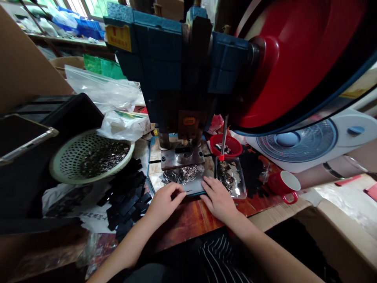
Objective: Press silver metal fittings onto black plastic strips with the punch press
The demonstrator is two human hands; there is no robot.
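In the head view, our left hand [165,199] pinches what looks like a thin dark piece [189,191] at the near edge of the press plate [194,186]; our right hand [219,198] lies loosely spread there, apparently holding nothing. A slack pinch could lose the piece among the small metal parts [191,173]; fingers straying far, under the press [160,74], could get crushed. The clear tray [242,188] crowds our right side, black strips [135,204] our left.
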